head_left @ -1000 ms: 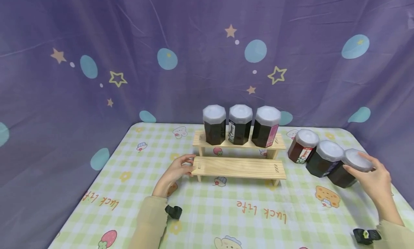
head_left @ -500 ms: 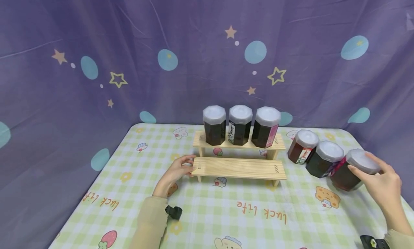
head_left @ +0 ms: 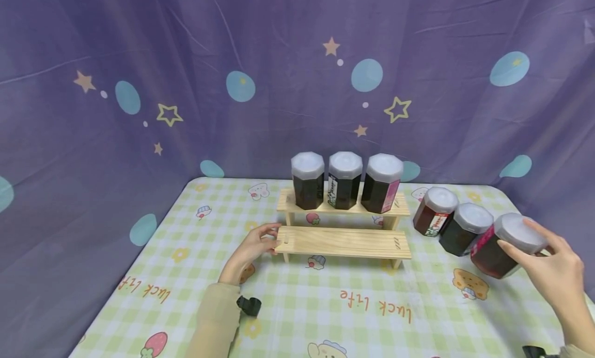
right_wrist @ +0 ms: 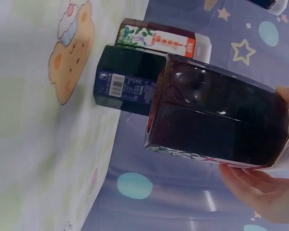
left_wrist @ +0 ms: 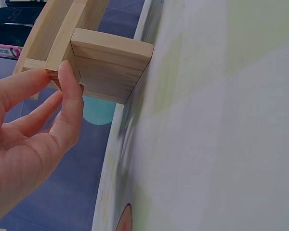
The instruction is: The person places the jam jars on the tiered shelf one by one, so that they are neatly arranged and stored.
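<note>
Purple curtain (head_left: 279,48) fills your 12 o'clock, behind the cloth-covered bench (head_left: 279,311). Two-tier wooden rack (head_left: 344,232) just past 12, three lidded jars (head_left: 345,188) along its top.

Around your 1:30, two more upright: red-labelled jar (head_left: 434,213) farther off, dark jar (head_left: 465,231) a little nearer.

Held jar (head_left: 492,255) at your 2 o'clock, carrying on that line; looks lifted off the bench. Can't tell whether it touches the dark jar. Key relation, as I judge it: long axis close to upright, lid leaning slightly toward your right hand (head_left: 555,257); lower tier (head_left: 341,242) at the jar's 9 o'clock, well apart.

Your right hand is nearer by far: at the jar's 3 o'clock, thumb and fingers clamped round the lid end. Your left hand (head_left: 253,244), at 11, well away, pinches the lower tier's left end.
</note>
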{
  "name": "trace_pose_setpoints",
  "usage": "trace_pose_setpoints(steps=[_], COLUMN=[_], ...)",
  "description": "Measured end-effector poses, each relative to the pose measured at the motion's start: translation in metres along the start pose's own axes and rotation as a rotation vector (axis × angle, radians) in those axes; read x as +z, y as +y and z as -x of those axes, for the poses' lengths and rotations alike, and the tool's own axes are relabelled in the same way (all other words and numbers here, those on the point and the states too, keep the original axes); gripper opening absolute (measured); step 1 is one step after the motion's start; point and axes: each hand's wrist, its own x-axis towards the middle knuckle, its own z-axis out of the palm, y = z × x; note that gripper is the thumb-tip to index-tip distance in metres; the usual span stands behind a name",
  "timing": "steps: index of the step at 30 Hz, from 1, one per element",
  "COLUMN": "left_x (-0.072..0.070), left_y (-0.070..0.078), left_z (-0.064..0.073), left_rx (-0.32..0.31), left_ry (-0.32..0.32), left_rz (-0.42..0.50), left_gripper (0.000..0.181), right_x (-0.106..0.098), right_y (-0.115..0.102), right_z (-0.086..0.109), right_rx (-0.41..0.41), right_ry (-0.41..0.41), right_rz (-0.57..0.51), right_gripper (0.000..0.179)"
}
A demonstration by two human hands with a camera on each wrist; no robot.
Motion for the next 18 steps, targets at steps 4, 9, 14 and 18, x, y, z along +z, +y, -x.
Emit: trace_pose_setpoints(steps=[4,9,14,18], left_x=[0.0,0.001,0.0,0.002], left_y=[0.0,0.0,0.004,0.016], left_z=[0.0,-0.001,0.001,0.008], left_rx=[0.005,-0.006,-0.019,-0.013], left_ry=[0.004,-0.004,-0.013,-0.02], left_rz=[-0.004,0.005,0.012,0.005], left_gripper=[0.049,0.05,0.051,0.051], right_x=[0.0,0.002,0.006,0.012], right_y=[-0.004,-0.007,-0.015,-0.022], right_z=[0.003,0.007,0.011,0.014], right_rx=[0.003,-0.001,-0.057,-0.104], right_ry=[-0.004,-0.014,-0.007,0.01], right_rz=[-0.012,-0.018,-0.044,-0.054], right_gripper=[0.07,0.069,0.067,0.064])
